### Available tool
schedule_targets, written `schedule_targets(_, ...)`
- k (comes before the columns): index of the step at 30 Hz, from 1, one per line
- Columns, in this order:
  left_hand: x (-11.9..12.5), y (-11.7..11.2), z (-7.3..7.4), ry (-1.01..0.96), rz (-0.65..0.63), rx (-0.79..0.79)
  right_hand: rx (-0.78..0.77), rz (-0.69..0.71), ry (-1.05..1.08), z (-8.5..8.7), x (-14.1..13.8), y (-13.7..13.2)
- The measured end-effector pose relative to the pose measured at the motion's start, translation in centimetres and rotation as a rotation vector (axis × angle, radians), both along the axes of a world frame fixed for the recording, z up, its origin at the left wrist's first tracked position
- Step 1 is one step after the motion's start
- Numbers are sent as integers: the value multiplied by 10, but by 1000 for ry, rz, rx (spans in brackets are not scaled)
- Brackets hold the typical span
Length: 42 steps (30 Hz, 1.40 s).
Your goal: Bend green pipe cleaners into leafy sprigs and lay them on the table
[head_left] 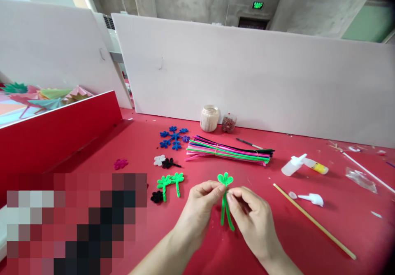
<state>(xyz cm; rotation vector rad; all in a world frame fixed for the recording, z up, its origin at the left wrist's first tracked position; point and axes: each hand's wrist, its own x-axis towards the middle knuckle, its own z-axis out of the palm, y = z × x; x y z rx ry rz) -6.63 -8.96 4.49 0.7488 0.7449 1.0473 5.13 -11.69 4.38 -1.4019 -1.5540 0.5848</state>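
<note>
Between my two hands is a green pipe cleaner (225,179), bent into several loops at the top with two loose tails hanging below. My left hand (202,205) pinches it just under the loops, thumb against finger. On the other side, my right hand (251,215) has thumb and forefinger closed on it slightly lower, near where the tails part. Left of my hands lie two green pipe-cleaner flowers with twisted stems (164,183), a black flower (156,197) touching one of them. Behind my hands lies a banded bundle of coloured pipe cleaners (228,150).
Blue flowers (175,137), a white flower (159,160) and a magenta flower (120,164) lie leftward. A jar (210,118) and a cup (228,123) stand by the white partition (247,73). Glue bottles (293,166) and a wooden stick (314,221) lie right. Pixelation hides the lower left.
</note>
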Motion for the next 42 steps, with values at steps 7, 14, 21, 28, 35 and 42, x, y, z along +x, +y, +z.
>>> schedule_targets(7, 0, -2, 0, 109, -72, 25, -183, 150, 405, 2, 13, 7)
schedule_targets(14, 0, -5, 0, 33, -218, -31, -196, 150, 515, -3, 18, 12)
schedule_targets(21, 1, -4, 0, 95, -201, 2, -179, 186, 436, -1, 20, 11)
schedule_targets(28, 1, -5, -2, 49, -209, -43, -130, 159, 346, -3, 20, 12)
schedule_targets(35, 0, -4, 1, 22, -209, -66, -169, 181, 384, -3, 21, 12)
schedule_targets(42, -3, 1, 2, 21, -65, -50, -301, 211, 397, -1, 19, 7)
